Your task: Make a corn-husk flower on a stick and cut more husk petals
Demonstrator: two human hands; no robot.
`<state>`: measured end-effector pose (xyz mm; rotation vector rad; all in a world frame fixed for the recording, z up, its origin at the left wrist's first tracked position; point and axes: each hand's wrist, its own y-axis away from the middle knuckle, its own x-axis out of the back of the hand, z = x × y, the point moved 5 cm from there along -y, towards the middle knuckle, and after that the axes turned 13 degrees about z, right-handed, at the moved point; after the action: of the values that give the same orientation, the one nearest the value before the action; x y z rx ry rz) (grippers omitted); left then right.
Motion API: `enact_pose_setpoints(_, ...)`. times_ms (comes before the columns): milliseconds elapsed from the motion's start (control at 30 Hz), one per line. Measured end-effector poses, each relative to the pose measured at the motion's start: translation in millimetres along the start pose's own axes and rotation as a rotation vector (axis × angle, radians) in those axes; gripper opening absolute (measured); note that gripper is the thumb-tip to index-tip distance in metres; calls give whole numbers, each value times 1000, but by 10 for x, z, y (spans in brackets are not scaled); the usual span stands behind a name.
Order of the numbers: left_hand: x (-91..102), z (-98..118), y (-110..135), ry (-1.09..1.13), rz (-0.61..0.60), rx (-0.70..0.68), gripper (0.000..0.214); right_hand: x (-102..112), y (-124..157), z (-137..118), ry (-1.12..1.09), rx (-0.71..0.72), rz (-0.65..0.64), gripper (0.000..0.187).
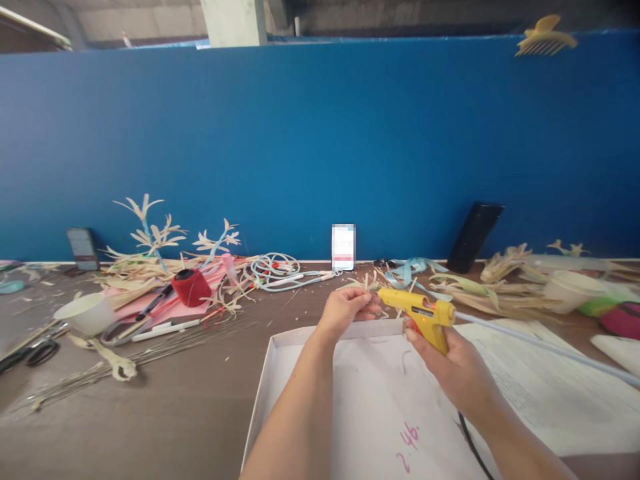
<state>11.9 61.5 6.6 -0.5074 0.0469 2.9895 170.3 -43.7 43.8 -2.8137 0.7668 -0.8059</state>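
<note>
My right hand [453,363] grips a yellow glue gun [423,313], its nozzle pointing left. My left hand [345,308] pinches a small bundle of pale dried-husk strips [369,283] right at the nozzle tip. Both hands hover over the far edge of a shallow white box lid [280,373] with pink writing on it. A long glue stick [540,345] sticks out of the gun's back toward the right, and a black cord [473,443] hangs below my right wrist.
The brown table holds a red thread spool [191,287], scissors [35,350], thin wires [150,347], a white cup [86,312], husk flowers [150,230], coiled cable [275,270], a phone [343,247], printed paper [540,380] and more husks [500,280]. A blue wall stands behind.
</note>
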Motion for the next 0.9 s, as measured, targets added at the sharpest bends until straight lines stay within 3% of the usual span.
enact_pose_setpoints(333,-6,10,11,-8,7,2,23,18,27,-24,-36,-5,69,41)
enact_pose_setpoints(900,-14,21,29,-8,7,14,20,-10,24,-45,-13,2,47,41)
